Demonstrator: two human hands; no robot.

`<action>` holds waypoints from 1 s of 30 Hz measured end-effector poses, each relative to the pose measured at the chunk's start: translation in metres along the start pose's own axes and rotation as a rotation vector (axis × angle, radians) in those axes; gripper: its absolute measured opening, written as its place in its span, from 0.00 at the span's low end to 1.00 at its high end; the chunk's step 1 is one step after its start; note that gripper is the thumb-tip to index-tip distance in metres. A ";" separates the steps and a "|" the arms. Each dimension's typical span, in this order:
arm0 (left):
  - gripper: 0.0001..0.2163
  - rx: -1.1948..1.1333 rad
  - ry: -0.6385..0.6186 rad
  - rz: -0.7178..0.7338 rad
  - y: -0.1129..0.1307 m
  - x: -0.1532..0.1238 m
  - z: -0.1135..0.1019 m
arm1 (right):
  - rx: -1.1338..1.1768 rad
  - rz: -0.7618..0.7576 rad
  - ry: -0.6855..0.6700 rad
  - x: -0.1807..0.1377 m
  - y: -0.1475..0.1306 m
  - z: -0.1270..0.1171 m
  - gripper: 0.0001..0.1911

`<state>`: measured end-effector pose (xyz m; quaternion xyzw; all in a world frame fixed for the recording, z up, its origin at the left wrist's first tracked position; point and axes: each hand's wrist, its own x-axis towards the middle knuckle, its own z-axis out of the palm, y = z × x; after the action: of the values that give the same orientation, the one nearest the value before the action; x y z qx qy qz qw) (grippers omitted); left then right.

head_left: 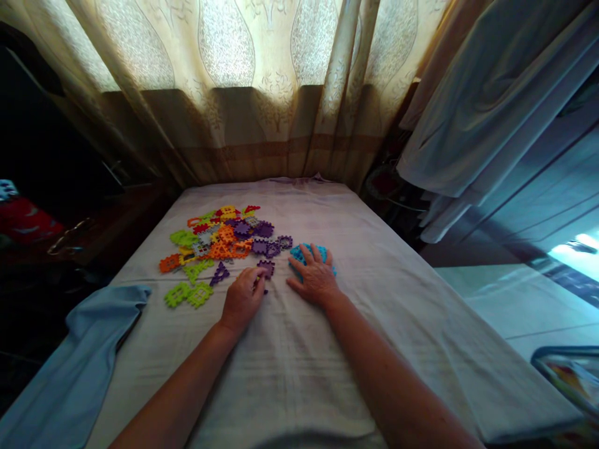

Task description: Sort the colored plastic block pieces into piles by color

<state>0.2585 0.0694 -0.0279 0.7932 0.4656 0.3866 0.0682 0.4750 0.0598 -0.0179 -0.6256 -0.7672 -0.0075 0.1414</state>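
Observation:
My right hand lies with spread fingers over a cluster of blue toothed plastic tiles, covering much of it. To its left, my left hand has curled fingers, closed at a purple toothed tile. A small dark purple bit also shows under those fingertips; the rest of it is hidden. Left of that hand lie a purple triangular tile and a pair of green tiles. Further back are several purple tiles and a mixed pile with orange tiles, yellow, red, grey and green ones.
A pale cloth covers the table. Light blue fabric hangs over its left edge. Patterned curtains stand behind, and white garments hang at the right. A red patterned item is at the far left.

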 end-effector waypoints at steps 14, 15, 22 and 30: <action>0.12 -0.015 0.113 -0.163 -0.048 0.001 -0.023 | -0.099 0.237 0.078 0.059 0.070 0.004 0.20; 0.12 -0.027 0.121 -0.196 -0.050 0.002 -0.024 | -0.099 0.236 0.085 0.062 0.073 0.005 0.20; 0.13 -0.083 0.126 -0.306 -0.052 0.002 -0.021 | -0.120 0.057 0.013 0.047 0.078 0.011 0.36; 0.12 -0.116 0.159 -0.301 -0.050 0.001 -0.023 | -0.124 0.160 0.086 0.077 0.094 0.019 0.29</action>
<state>0.2090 0.0927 -0.0351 0.6760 0.5599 0.4600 0.1339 0.5475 0.1575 -0.0346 -0.6916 -0.7059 -0.0706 0.1355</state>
